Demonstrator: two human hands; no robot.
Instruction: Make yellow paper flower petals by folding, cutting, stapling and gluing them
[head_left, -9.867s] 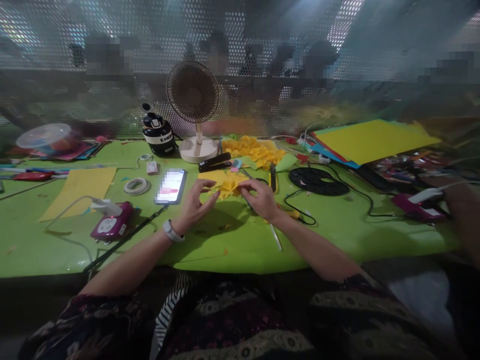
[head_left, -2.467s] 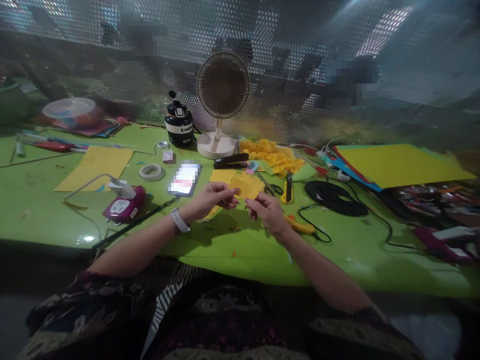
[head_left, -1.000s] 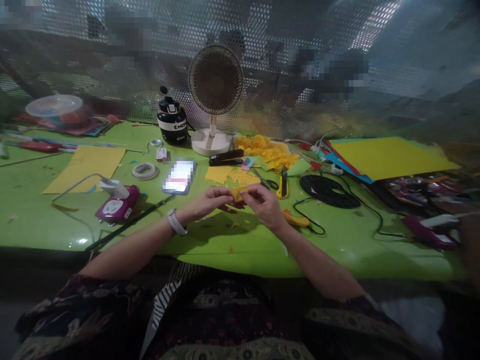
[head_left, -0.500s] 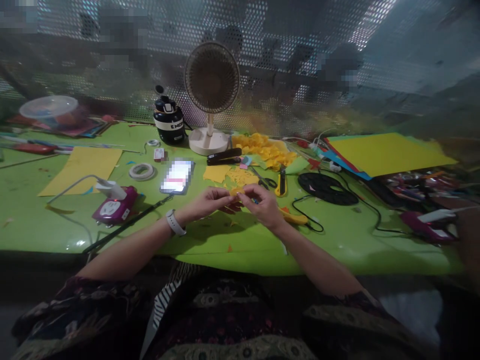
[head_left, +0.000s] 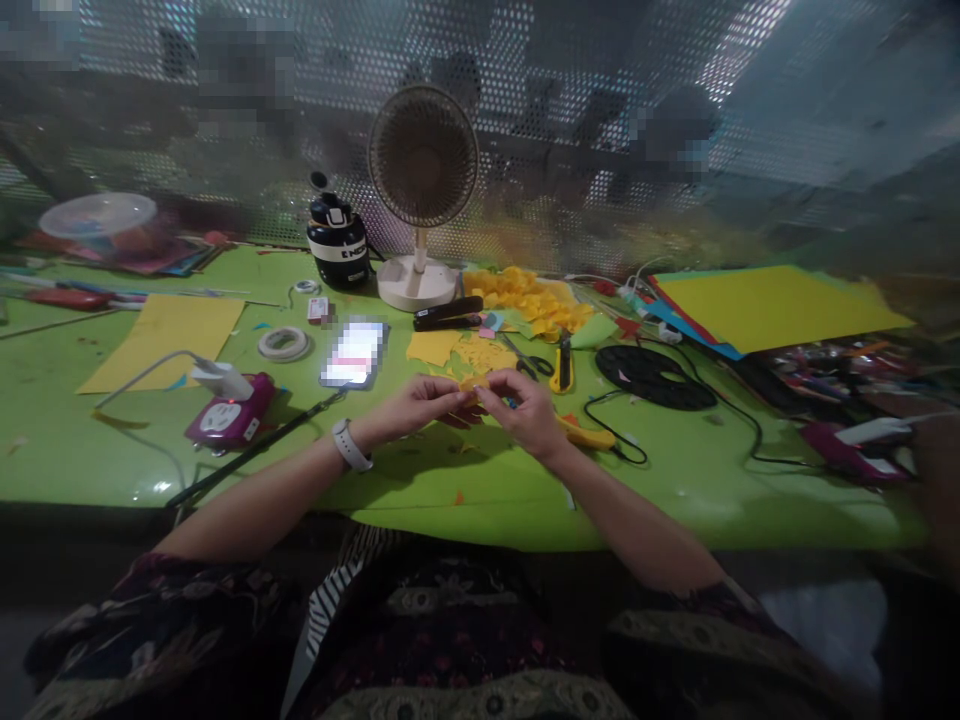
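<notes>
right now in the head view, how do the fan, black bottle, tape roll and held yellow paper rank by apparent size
Largest to smallest:
1. Fan
2. Black bottle
3. Tape roll
4. Held yellow paper, by its visible part; it's partly covered, so its full size is unsure.

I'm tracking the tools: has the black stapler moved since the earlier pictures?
No: judged against the fan base, the black stapler shows no clear shift.

A perforated screen (head_left: 517,70) stands behind the green table (head_left: 75,460), light speckling through its holes, strongest at upper right. The room is dim; below the table's near edge lies deep shadow.
</notes>
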